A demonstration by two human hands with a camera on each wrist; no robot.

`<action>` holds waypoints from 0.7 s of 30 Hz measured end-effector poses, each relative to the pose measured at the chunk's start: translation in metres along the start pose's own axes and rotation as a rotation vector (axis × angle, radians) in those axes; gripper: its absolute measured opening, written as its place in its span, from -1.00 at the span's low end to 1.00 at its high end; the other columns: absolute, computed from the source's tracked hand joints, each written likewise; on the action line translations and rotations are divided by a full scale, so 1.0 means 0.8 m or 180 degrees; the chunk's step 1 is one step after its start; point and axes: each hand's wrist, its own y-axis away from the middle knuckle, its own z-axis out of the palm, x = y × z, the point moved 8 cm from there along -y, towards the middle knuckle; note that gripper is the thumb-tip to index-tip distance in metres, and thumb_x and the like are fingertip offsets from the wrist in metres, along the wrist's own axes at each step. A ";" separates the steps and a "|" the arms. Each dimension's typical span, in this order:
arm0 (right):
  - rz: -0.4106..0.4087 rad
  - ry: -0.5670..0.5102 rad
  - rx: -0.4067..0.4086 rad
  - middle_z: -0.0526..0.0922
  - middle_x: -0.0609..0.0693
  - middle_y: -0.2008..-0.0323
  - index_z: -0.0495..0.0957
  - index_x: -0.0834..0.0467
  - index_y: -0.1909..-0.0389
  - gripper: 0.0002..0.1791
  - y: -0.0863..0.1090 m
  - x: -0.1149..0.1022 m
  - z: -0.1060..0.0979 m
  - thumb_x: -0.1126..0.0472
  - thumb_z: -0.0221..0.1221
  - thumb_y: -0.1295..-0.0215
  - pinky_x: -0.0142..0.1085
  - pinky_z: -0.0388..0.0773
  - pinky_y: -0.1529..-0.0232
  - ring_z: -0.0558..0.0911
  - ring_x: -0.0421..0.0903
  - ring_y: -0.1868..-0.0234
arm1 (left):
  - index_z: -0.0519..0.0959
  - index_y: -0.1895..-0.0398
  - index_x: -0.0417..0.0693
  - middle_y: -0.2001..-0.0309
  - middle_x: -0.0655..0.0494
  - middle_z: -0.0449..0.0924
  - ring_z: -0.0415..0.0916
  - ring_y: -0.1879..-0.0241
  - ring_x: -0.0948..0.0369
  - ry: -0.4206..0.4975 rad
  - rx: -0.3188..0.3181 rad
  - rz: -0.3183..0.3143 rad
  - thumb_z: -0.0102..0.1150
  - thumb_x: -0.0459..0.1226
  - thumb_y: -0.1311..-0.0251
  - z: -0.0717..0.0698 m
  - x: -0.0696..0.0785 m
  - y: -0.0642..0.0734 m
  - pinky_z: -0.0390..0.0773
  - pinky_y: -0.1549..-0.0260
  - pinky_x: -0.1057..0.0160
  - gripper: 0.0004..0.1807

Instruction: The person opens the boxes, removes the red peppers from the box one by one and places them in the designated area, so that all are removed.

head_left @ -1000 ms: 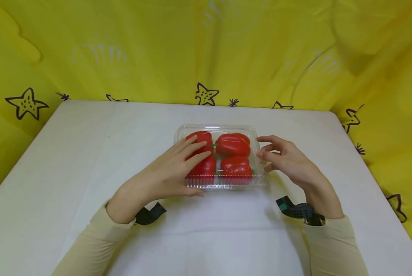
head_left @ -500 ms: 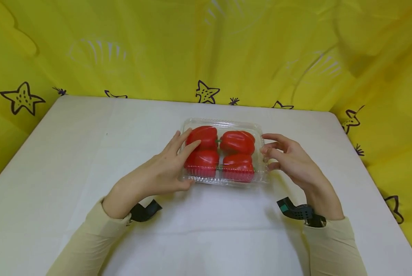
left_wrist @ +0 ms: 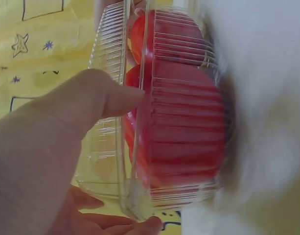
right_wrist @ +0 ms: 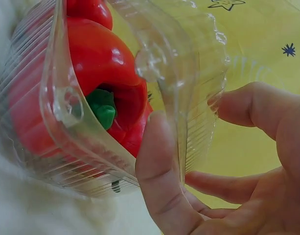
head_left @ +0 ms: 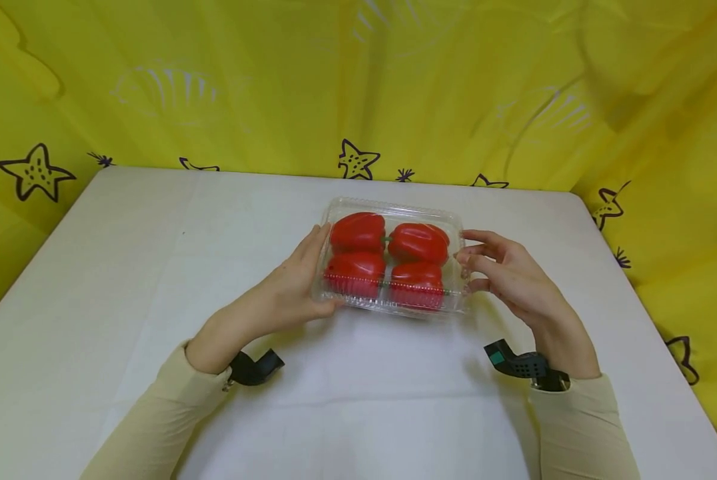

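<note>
A clear plastic clamshell container (head_left: 358, 305) holds several red bell peppers (head_left: 420, 243), with green stems. My left hand (head_left: 283, 293) grips the container's left side; its thumb (left_wrist: 123, 100) lies across the rim seam and its fingers reach round the corner. At the opposite side, my right hand (head_left: 514, 277) holds the lid edge. In the right wrist view the lid (right_wrist: 189, 83) stands apart from the base rim (right_wrist: 54, 98) at this corner, and the right thumb (right_wrist: 162, 181) is in that gap. Other right fingers are on the lid's outer side.
The container is over a white-covered table (head_left: 346, 413). A yellow curtain (head_left: 274, 87) with starfish drawings surrounds the back and sides. Dark wrist-camera mounts (head_left: 256, 367) sit under both wrists.
My left hand has slid from the top of the lid to the container's left side. The container has shifted slightly right and away, turning a little. The right hand stays at its edge.
</note>
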 end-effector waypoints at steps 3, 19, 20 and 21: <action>0.0013 -0.0024 -0.0011 0.39 0.17 -0.06 0.03 0.22 -0.52 -0.35 0.000 0.001 0.000 0.19 -0.04 -0.50 -0.35 0.70 0.19 0.54 -0.16 0.17 | -0.26 -0.57 -0.25 -0.59 -0.20 -0.20 -0.18 -0.59 -0.10 0.0204 0.0027 -0.0090 0.41 -0.17 -0.10 0.000 -0.008 -0.003 0.17 -0.44 -0.13 0.20; 0.0050 0.0025 -0.0049 0.33 0.15 -0.12 -0.02 0.23 -0.54 -0.28 0.002 0.001 -0.001 0.15 0.03 -0.50 -0.39 0.69 0.16 0.55 -0.17 0.13 | -0.19 -0.61 0.02 -0.60 0.07 -0.10 -0.09 -0.57 0.08 0.1199 0.0267 -0.0101 0.47 -0.19 -0.05 0.016 -0.018 -0.014 0.24 -0.41 -0.16 0.20; 0.0057 0.0029 -0.0055 0.33 0.16 -0.12 -0.02 0.23 -0.54 -0.28 0.002 0.001 -0.001 0.15 0.03 -0.49 -0.39 0.69 0.16 0.55 -0.17 0.13 | -0.22 -0.61 0.01 -0.61 0.07 -0.19 -0.17 -0.59 0.06 0.1186 0.0248 -0.0151 0.44 -0.20 -0.07 0.016 -0.018 -0.013 0.21 -0.42 -0.17 0.19; 0.0059 0.0026 -0.0063 0.33 0.16 -0.12 -0.02 0.23 -0.54 -0.28 0.002 0.001 -0.001 0.15 0.04 -0.49 -0.39 0.69 0.15 0.55 -0.17 0.13 | -0.24 -0.61 0.00 -0.62 0.06 -0.27 -0.23 -0.60 0.05 0.1171 0.0224 -0.0193 0.41 -0.20 -0.10 0.017 -0.019 -0.013 0.18 -0.43 -0.17 0.18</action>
